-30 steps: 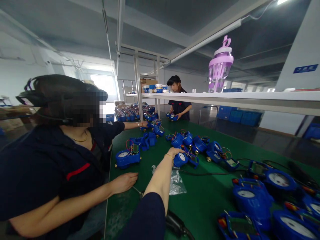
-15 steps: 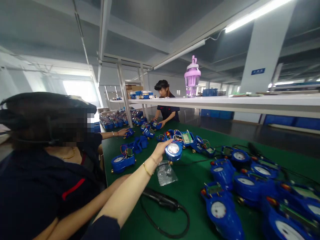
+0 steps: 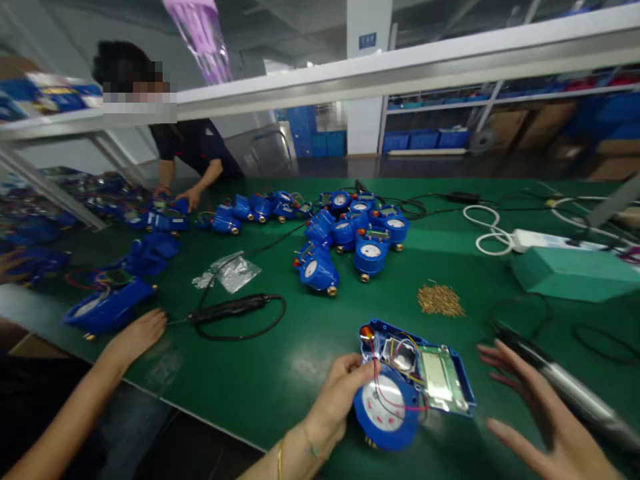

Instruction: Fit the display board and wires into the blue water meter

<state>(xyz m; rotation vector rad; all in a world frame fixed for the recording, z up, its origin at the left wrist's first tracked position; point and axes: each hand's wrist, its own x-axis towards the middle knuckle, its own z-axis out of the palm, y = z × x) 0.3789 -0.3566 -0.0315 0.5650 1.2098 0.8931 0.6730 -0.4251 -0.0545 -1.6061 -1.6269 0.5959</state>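
Note:
My left hand is closed on a blue water meter with a round white dial. Its housing lies uncovered, with a circuit board and small screen, coloured wires and a battery-like part showing inside. To the right of the meter my right hand is held open, fingers spread and nothing in them. Behind that hand lies a silver and black electric screwdriver, apart from or close to the fingers; I cannot tell which. A pile of small brass-coloured screws sits beyond the meter.
Several blue meters stand grouped mid-table. A black electric screwdriver and a clear plastic bag lie left. At right are a teal box and a white power strip. A co-worker's hand rests at left; a shelf crosses above.
The view has swung right and down. My left hand has drawn the meter from the far left back in front of me. My right hand has come into view, open.

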